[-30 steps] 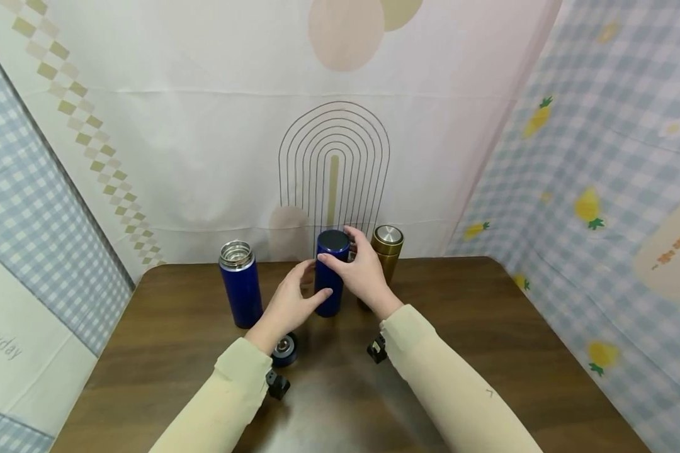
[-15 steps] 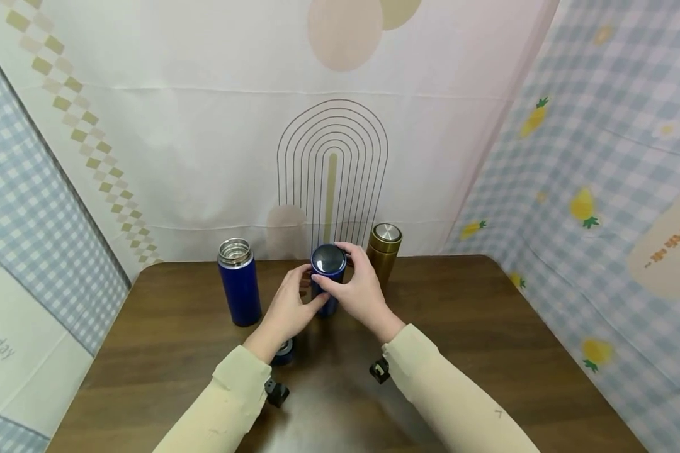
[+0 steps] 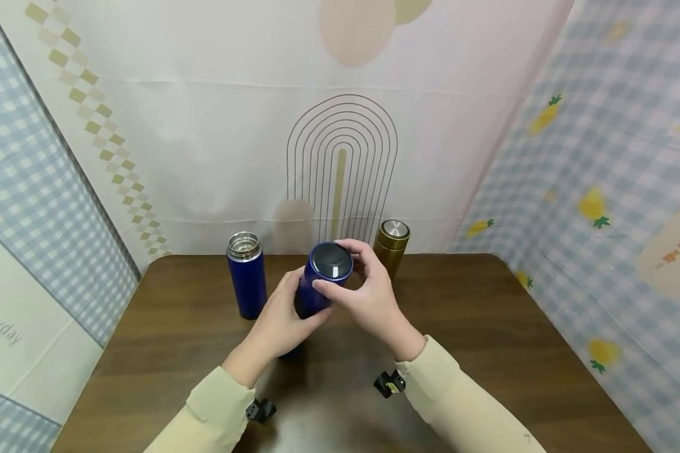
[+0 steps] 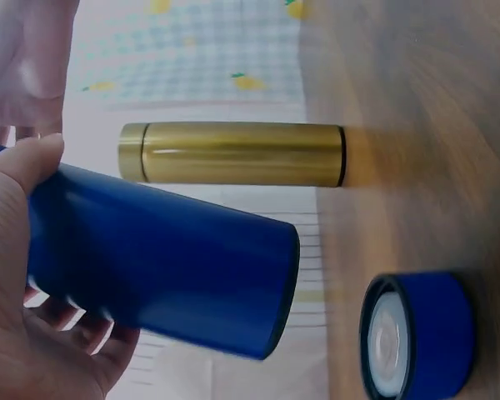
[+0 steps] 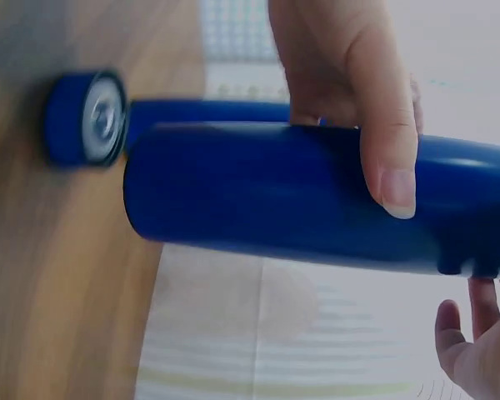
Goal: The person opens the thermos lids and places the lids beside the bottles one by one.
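Presumably stiff, slick and weighty, so best taken round its body, with the blue bottle [image 4: 162,258] tilted above the table [image 3: 498,327], clamped by curled fingers of left hand [image 3: 280,319] round its side and of right hand [image 3: 373,290] near its dark end.

Head view looked forward-down over the table [image 3: 487,314]
Wrist views were way closer, tipped sideways, both catching the held blue bottle [image 5: 250,192].

Held bottle [image 5: 267,196]: blue, black top [image 3: 331,260]. Open bottle [image 3: 248,283]: blue. Flask [image 4: 233,156]: gold. Worktop [image 3: 476,358]: brown wood-grain. Side cloth [image 3: 617,138]: blue-white check.
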Available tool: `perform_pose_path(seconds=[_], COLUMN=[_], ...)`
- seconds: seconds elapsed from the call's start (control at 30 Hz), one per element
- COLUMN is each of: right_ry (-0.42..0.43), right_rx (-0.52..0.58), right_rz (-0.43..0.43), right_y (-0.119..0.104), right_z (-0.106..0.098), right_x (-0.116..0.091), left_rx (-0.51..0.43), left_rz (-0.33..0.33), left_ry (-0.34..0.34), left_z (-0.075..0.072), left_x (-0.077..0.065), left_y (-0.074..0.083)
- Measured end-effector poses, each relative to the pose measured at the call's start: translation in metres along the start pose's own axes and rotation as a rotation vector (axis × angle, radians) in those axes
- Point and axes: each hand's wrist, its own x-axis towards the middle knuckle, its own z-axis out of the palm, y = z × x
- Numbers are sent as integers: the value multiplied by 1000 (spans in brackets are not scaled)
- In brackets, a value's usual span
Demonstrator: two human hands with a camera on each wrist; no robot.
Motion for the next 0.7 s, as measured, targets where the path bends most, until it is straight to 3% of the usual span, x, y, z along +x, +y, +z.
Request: perform_pose_path(seconds=[0.13, 0.23, 0.43, 0.6, 0.7], right_ry=[-35, -72, -167, -224, -236], right_rx=[28, 33, 58, 57, 39], right_rz=[3, 24, 72, 153, 191], right_y=[-28, -29, 1, 37, 44], right_z=[3, 0, -10, -8, -5], right_x=[-5, -9, -18, -22, -26], left_rx=[42, 100, 213, 293, 358], left_rz=[-12, -37, -27, -14, 15], left_ry=[-7, -23, -19, -31, -33], left_z=[-16, -26, -37, -41, -42], left_x=[-10, -18, -31, -36, -38], left_y=[5, 9, 10, 4, -2])
